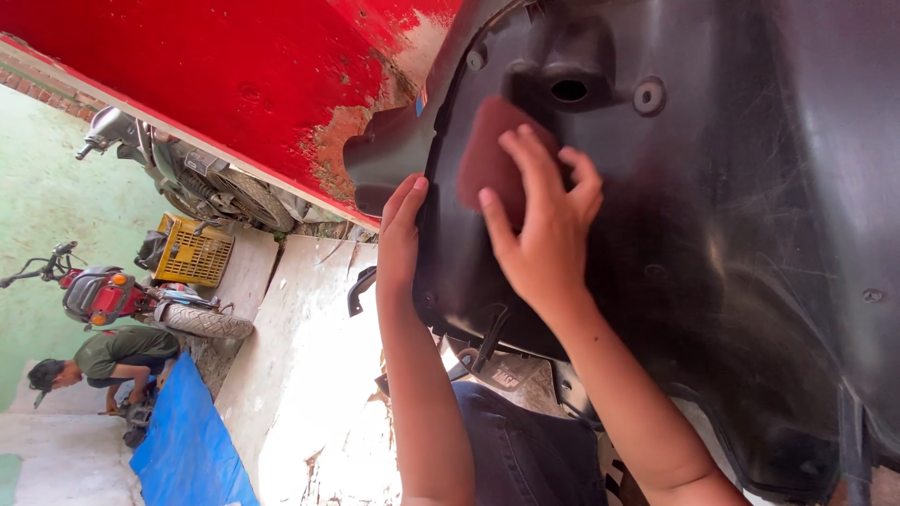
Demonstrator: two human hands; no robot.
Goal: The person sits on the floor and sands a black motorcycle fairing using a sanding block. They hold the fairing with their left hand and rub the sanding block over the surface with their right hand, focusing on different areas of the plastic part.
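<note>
We see a large black plastic scooter body panel (pixel 731 244) filling the right side of the view, its inner face scuffed and marked with bolt holes and a moulded socket near the top. Our right hand (pixel 544 234) lies flat against this panel, fingers slightly spread and pressing a reddish-brown abrasive pad (pixel 487 159) onto the plastic just below that socket; the fingertips cover the pad's right and lower part, while its upper left shows. Our left hand (pixel 401 239) holds the panel's left edge, fingers pressed together and straight along the rim, with the thumb hidden behind, so we cannot tell how tightly it grips. Behind the panel a red painted surface (pixel 234 84) with chipped, rusty patches slants across the top. Below our arms, dark trousers (pixel 525 450) show. To the left, well apart from us, a red scooter (pixel 103 295) stands beside a yellow crate (pixel 194 251), a blue tarp (pixel 187 440) lies on the concrete, and another person in a green shirt (pixel 117 356) crouches near the tarp's upper end.
</note>
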